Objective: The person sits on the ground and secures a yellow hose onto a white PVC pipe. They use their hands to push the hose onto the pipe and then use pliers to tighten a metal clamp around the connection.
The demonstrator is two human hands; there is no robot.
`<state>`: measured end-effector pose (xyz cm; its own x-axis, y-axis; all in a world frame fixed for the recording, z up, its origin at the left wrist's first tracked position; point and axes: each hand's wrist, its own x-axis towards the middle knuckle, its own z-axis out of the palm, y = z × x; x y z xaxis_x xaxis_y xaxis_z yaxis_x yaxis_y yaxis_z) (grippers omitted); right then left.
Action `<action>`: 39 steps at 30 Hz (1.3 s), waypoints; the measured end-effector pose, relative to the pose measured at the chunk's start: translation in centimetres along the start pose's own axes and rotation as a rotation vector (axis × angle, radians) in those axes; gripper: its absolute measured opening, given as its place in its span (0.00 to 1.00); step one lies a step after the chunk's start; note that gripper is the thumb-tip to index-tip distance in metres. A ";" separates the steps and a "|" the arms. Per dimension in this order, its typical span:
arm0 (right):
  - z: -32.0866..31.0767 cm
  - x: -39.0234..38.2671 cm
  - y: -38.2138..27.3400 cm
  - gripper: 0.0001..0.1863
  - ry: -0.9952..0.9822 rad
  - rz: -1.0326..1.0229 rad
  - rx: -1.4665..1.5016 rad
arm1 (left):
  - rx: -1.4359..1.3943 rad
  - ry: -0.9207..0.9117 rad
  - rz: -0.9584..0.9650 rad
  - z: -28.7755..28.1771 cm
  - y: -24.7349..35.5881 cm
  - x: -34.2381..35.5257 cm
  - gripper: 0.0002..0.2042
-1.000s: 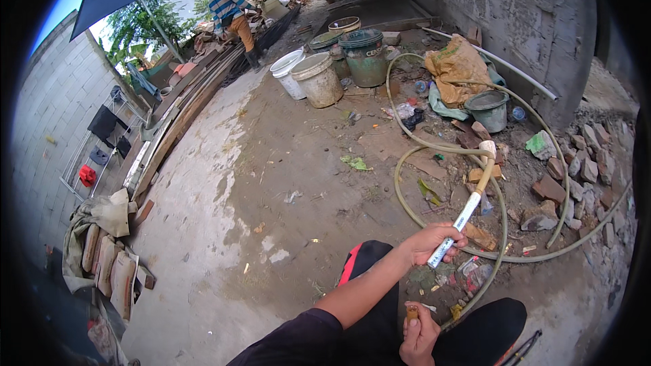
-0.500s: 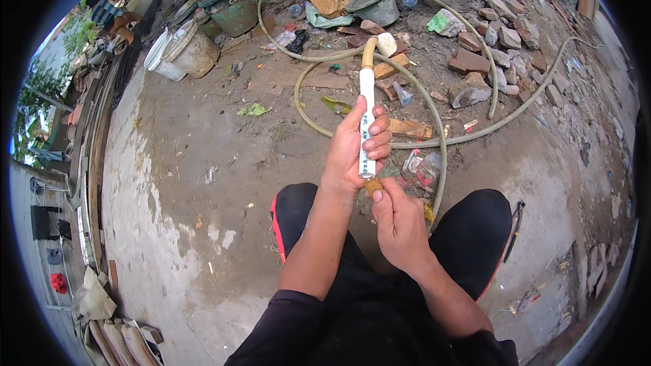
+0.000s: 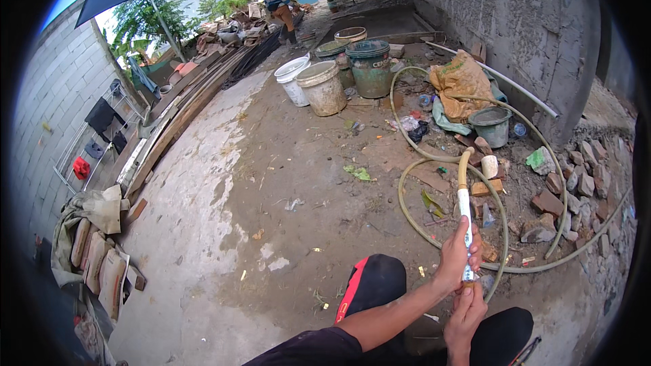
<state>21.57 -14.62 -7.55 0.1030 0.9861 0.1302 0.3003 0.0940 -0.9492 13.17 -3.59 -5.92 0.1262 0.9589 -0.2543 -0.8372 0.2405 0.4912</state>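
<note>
You sit on the dirt yard [image 3: 271, 230]. The grey wall [image 3: 515, 20] is at two o'clock, the buckets [image 3: 324, 88] at twelve and brick rubble [image 3: 569, 190] at three.

A tan hose [image 3: 463, 166] loops over the ground ahead, and its end meets the top of the white pipe [image 3: 465, 213], which you hold upright just past your knees at one o'clock.

Your left hand [image 3: 458, 254] is wrapped tight round the pipe's lower part. Your right hand [image 3: 468, 308] sits directly under it at six o'clock, fingers closed on the pipe's bottom end.

You look to be seating the hose on the pipe. The next move probably calls for a firm left grip while the right pushes or twists in line, so the joint does not kink.
</note>
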 end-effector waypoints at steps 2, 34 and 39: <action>0.6 0.0 0.6 0.13 0.076 -0.043 -0.041 | -0.016 -0.003 0.083 0.3 0.2 -0.4 0.20; -0.1 -0.1 1.2 0.13 -0.226 0.417 1.178 | 0.067 -0.036 0.080 -0.1 1.6 -0.5 0.23; 0.6 -0.7 1.7 0.15 -0.203 0.323 1.070 | 0.052 -0.061 0.016 -0.4 1.7 0.0 0.21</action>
<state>21.42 -15.05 -9.42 -0.1560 0.9803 -0.1213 -0.6866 -0.1959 -0.7001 11.53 -3.28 -5.43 0.1469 0.9696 -0.1957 -0.8108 0.2313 0.5376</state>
